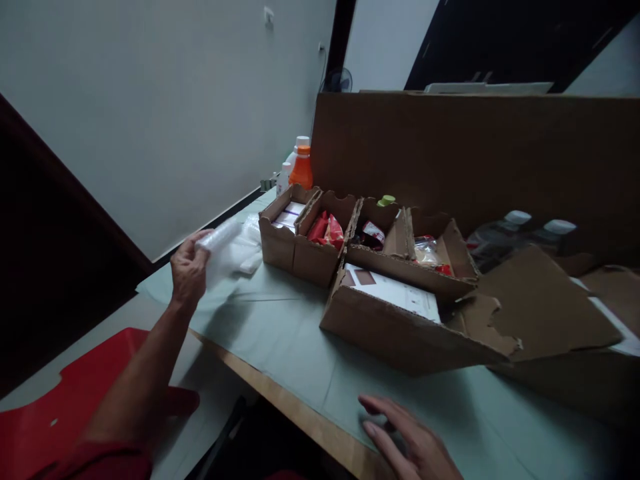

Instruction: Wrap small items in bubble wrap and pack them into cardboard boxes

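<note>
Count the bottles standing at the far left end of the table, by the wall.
3. An orange bottle with a white cap stands behind the leftmost cardboard compartment; a white bottle is just behind it, and a smaller white bottle to its left. Others may be hidden behind them.

I see a makeshift packing room in a home: cut-down cardboard boxes (350, 267) of small goods on a covered table (300, 347), bare walls (150, 120).

The left hand (189, 270) grips a clear plastic bag (227, 250) above the table's (290, 347) far left corner, beside a row of open cardboard boxes (360, 267) holding small packets, while the right hand (413, 443) lies flat, fingers spread, near the table's front edge.
</note>
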`<state>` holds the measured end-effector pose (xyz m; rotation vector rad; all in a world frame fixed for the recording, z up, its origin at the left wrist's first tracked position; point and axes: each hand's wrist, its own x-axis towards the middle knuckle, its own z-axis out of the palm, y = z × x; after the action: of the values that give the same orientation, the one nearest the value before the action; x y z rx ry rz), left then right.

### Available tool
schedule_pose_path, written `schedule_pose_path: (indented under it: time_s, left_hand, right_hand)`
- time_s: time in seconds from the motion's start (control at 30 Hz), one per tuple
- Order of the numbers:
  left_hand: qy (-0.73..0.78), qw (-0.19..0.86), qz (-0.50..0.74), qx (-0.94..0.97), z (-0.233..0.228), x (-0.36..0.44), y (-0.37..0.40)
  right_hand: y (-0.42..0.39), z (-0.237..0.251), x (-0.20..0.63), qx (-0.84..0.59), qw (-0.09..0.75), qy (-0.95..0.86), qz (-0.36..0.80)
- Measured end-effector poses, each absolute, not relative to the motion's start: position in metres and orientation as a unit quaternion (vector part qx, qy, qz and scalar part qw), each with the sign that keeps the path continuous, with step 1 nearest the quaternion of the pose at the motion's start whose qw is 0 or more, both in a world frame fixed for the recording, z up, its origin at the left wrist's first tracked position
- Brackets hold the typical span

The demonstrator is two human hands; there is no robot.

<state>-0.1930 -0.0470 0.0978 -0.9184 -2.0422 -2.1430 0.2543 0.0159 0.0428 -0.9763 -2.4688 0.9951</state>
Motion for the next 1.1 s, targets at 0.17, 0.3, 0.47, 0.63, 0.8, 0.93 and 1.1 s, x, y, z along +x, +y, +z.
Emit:
schedule_pose_path:
  time_s: [0.17, 0.3, 0.47, 0.63, 0.8, 0.93, 1.1]
  left_hand:
    - [-0.49, -0.295, -0.792, -0.212, 0.094, -0.088, -0.08]
    - [-0.389, -0.522, -0.753, -0.099, 0.074, -0.019, -0.074]
    - [-0.465, -0.493, -0.733, -0.052, 0.04, -0.008, -0.081]
    - [-0.605, -0.273, -0.628, -0.407, 0.056, -0.011, -0.093]
    - [-0.427, -0.202, -0.328, -0.818, 0.083, 0.038, -0.063]
    - [-0.468, -0.232, -0.155, -0.838, 0.07, 0.032, -0.038]
    - [-0.593, -0.338, -0.132, -0.719, 0.057, -0.025, -0.047]
  right_hand:
    - [0.024, 0.042, 0.185, -0.285, 0.25, -0.793, 0.476]
    - [0.016, 0.027, 0.153, -0.259, 0.296, -0.684, 0.614]
    - [0.011, 0.03, 0.194, -0.307, 0.261, -0.666, 0.628]
    - [0.033, 0.066, 0.251, -0.284, 0.063, -0.81, 0.509]
    - [0.033, 0.105, 0.257, -0.206, -0.03, -0.899, 0.386]
    - [0.028, 0.114, 0.282, -0.228, -0.021, -0.898, 0.376]
    - [0.038, 0.104, 0.335, -0.31, 0.001, -0.836, 0.452]
